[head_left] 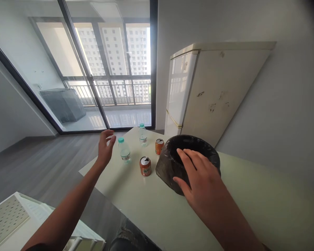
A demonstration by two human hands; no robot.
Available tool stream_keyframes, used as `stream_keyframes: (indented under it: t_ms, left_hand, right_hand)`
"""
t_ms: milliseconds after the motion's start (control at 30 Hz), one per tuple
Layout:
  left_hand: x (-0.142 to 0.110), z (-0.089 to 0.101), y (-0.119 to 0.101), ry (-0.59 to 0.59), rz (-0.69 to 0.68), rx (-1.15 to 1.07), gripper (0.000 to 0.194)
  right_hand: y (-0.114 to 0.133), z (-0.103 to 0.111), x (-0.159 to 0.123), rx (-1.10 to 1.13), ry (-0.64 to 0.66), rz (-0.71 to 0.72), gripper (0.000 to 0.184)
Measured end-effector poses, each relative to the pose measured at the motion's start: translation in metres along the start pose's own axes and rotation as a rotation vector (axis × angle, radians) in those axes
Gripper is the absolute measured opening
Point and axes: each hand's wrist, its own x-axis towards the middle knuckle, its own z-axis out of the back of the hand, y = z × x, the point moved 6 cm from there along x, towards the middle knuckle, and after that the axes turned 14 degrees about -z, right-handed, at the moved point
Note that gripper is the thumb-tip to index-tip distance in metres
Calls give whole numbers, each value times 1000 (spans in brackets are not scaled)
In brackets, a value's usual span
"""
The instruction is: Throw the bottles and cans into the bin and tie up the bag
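My left hand is raised at the left of the table, fingers curved and apart, with nothing in it. Closest to it is a clear plastic bottle with a mint-green cap; a similar bottle stands farther back. My right hand reaches over a dark, wide-mouthed container. Its fingers extend over the opening and the thumb stays apart, in front of the outer wall; whether they touch it I cannot tell. Left of the container stand two orange drink cans, a nearer can and a farther can.
All this stands on a pale table. A white refrigerator is behind it on the right, and a sliding glass door at the back left. A white perforated piece of furniture and a black seat are below.
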Motion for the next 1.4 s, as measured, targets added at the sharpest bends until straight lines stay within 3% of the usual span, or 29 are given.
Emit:
stream_keyframes:
  t_ms: [133,300,600,1400]
  left_hand:
    - [-12,-46,22,85,79,-128,49]
    - [-34,-74,32,39,131,-82,27]
    - [-48,-71,30,-105,79,-43,24]
    - [-54,-88,36,-73,69,-58,28]
  right_hand:
    - [-1,22,-2,101,-34,-10,51]
    - [-2,30,-2,132,-63,-27,46]
    - [-1,40,1,152,-126,-12,31]
    - [6,31,-2,248,96,1,30]
